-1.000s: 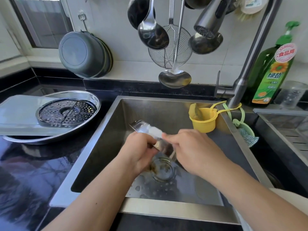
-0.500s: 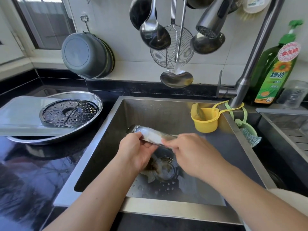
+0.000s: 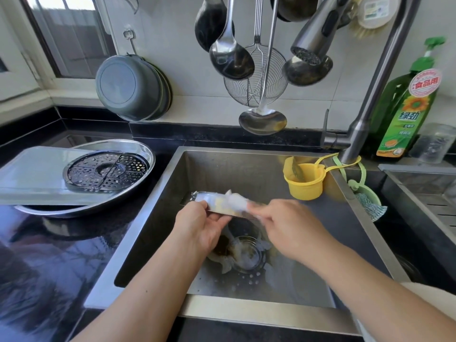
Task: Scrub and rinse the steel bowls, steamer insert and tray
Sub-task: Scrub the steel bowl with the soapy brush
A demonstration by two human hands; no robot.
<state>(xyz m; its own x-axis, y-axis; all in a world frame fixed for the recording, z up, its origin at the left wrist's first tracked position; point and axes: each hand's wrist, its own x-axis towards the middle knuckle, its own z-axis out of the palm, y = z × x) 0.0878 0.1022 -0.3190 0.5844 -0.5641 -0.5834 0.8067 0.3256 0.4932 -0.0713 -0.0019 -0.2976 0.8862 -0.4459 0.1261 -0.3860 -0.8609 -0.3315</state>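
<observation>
Over the sink [image 3: 158, 225], the left hand [image 3: 202, 228] grips a small steel bowl [image 3: 209, 199] edge-on above the drain. The right hand [image 3: 288, 230], motion-blurred, appears to pinch a soapy scrubber [image 3: 237, 202] against the bowl's rim. On the left counter, the steamer insert [image 3: 106, 171] lies in the round tray [image 3: 138, 149].

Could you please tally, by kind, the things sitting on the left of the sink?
Round steel tray: 1
Perforated round steel steamer insert: 1
Flat grey rectangular board: 1
Total: 3
</observation>
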